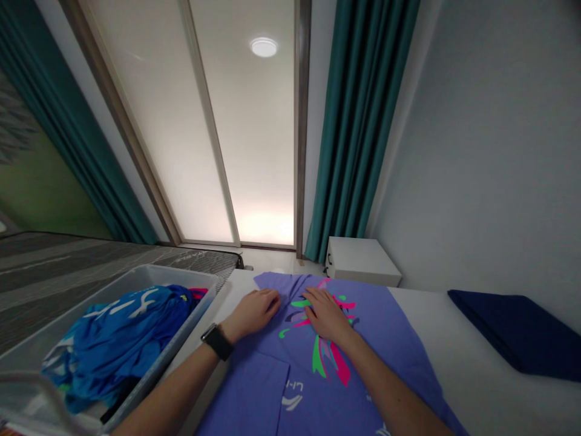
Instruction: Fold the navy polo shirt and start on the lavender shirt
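Note:
A purple shirt (385,345) with a pink and green print lies spread on a white table (436,321). My left hand (256,312), below a dark wristwatch, rests at the shirt's left edge with its fingers curled down on the fabric; whether they pinch it is hidden. On the print, beside it to the right, my right hand (327,315) lies flat with its fingers spread. Near the front left, part of the shirt forms a folded-over layer with a straight edge.
A clear plastic bin (181,333) with blue clothes (122,339) stands left of the table. A folded navy cloth (521,333) lies at the right. Beyond the table are a white cabinet (363,257), teal curtains and sliding doors.

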### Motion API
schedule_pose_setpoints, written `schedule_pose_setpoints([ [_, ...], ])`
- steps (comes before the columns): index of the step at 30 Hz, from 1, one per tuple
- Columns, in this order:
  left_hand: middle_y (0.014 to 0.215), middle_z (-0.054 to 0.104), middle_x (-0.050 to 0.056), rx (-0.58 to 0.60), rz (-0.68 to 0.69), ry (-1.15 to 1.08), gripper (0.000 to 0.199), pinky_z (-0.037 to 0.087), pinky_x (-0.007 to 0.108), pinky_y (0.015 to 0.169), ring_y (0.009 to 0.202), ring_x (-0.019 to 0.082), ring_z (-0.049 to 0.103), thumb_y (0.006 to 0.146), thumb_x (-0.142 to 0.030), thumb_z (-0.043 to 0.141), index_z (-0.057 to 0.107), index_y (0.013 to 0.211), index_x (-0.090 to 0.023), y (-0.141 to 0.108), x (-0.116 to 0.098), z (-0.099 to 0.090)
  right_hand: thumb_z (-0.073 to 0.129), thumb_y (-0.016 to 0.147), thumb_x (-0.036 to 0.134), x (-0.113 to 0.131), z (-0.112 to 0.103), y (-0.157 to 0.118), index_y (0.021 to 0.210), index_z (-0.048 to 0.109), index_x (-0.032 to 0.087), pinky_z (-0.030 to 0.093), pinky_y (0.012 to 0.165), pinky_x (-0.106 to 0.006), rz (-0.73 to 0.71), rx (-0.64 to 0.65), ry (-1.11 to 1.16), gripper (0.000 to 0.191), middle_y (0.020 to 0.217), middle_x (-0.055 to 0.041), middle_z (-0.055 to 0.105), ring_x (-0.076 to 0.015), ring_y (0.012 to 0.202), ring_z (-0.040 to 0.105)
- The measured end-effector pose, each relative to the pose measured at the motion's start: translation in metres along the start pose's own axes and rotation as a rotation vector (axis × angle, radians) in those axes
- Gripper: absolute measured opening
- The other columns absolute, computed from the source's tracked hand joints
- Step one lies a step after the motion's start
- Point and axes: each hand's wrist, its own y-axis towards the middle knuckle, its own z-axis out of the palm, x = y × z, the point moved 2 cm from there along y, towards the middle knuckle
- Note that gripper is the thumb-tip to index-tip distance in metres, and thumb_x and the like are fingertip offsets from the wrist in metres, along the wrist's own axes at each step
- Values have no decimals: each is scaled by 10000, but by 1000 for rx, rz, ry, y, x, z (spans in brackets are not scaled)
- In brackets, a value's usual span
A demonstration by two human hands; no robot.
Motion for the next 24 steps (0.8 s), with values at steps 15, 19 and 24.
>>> schedule_pose_setpoints([
  [15, 882, 656, 68, -181, 28, -290, 242, 445, 349, 820, 884, 221, 579, 932, -259, 390, 621, 892, -198, 40, 9, 39, 449, 921, 209, -8, -5, 4, 1319, 559, 232, 269, 1131, -414, 33, 38, 51, 413, 1412, -77, 522, -202, 1323, 422],
  [19, 890, 652, 62, -169, 42, -288, 231, 437, 352, 810, 879, 225, 581, 925, -256, 397, 619, 893, -204, 40, 10, 39, 466, 922, 232, -9, -18, 7, 1287, 583, 238, 304, 1106, -379, 34, 75, 80, 383, 1339, -63, 583, -196, 1280, 467],
  [24, 878, 637, 60, -162, 68, -232, 239, 425, 355, 795, 870, 232, 572, 932, -260, 398, 626, 877, -211, 40, 8, 38, 431, 941, 212, -34, -34, 5, 1252, 609, 222, 374, 1025, -302, 66, 39, 48, 359, 1192, -53, 658, -172, 1146, 555],
])
